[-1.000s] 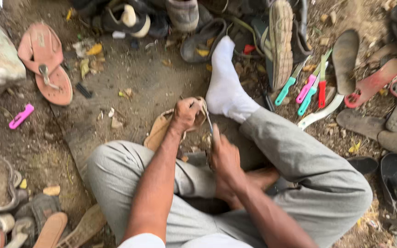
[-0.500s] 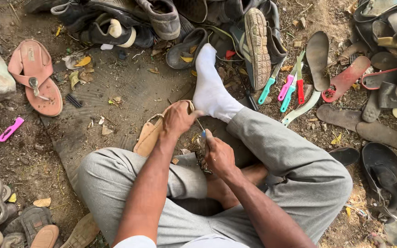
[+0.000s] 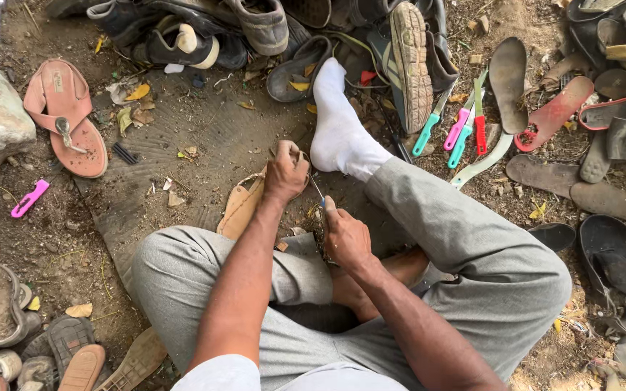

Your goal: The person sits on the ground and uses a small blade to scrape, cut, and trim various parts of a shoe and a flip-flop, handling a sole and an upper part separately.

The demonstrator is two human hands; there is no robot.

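Left hand (image 3: pixel 286 172) fingers curled on tan sandal (image 3: pixel 244 205), pinning it to the mat (image 3: pixel 182 152). Right hand (image 3: pixel 345 235) pinching maybe a small tool, close for working.

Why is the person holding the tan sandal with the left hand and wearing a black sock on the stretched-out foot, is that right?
Not quite: the sock is white, not black, as the head view shows. The left hand does hold the tan sandal.

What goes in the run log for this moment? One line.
left hand grips tan sandal | right hand holds thin tool against it | person seated on ground | white sock foot extended
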